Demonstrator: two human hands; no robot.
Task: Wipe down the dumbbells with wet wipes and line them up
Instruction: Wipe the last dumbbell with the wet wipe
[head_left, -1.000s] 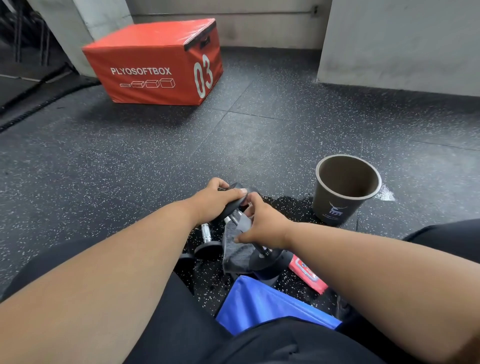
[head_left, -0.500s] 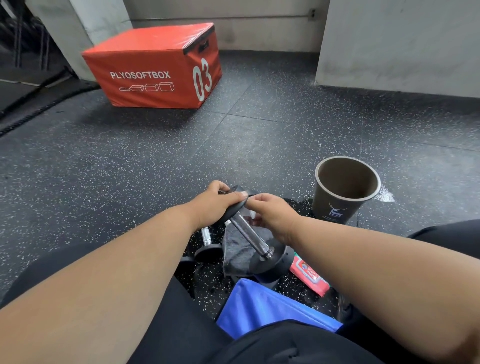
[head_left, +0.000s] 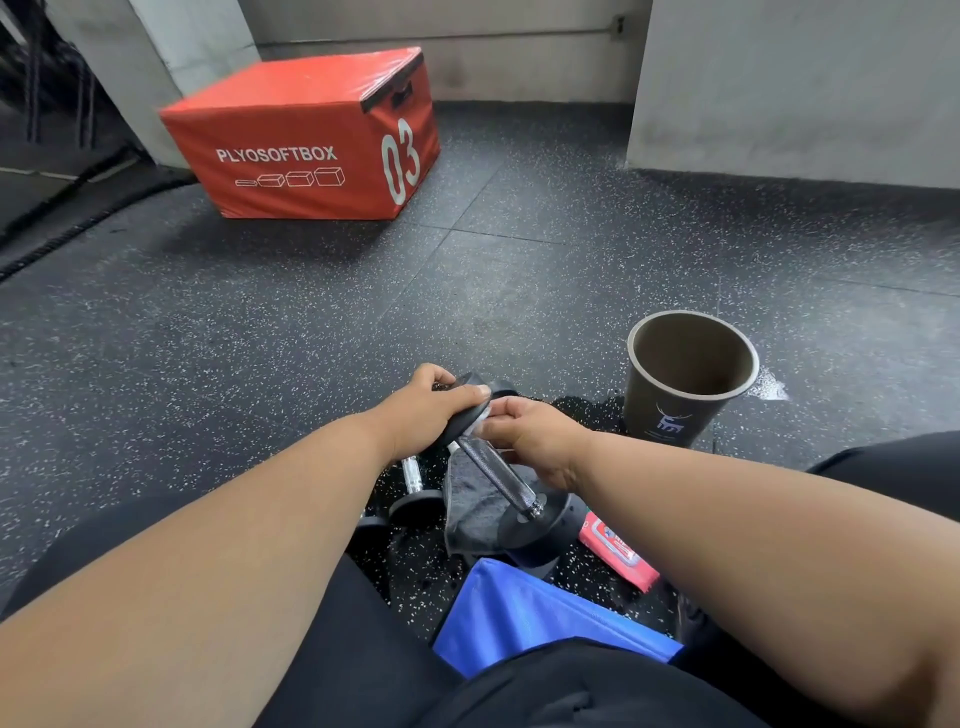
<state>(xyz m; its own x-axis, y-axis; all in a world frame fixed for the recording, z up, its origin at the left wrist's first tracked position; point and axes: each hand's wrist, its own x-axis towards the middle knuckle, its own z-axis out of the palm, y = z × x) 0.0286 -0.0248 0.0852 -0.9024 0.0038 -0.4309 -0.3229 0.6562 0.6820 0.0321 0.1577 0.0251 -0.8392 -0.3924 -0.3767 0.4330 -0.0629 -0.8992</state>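
Dumbbell (head_left: 498, 475) tilted over floor (head_left: 260, 338), our left hand (head_left: 431, 410) gripping upper plate, lower plate down by grey cloth (head_left: 470, 506). Our right hand (head_left: 535, 441) pinching pale wipe (head_left: 480, 422) against bar just under that plate. We judge wiping mid-way on this one. Second dumbbell (head_left: 413, 486) lies on floor just beside; whether wiped, cannot tell. Lining up not yet done. Red wipes pack (head_left: 618, 556) near; paper cup (head_left: 685, 374) beyond.

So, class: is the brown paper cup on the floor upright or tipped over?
Upright. The paper cup stands on its base on the floor, its open mouth facing up.
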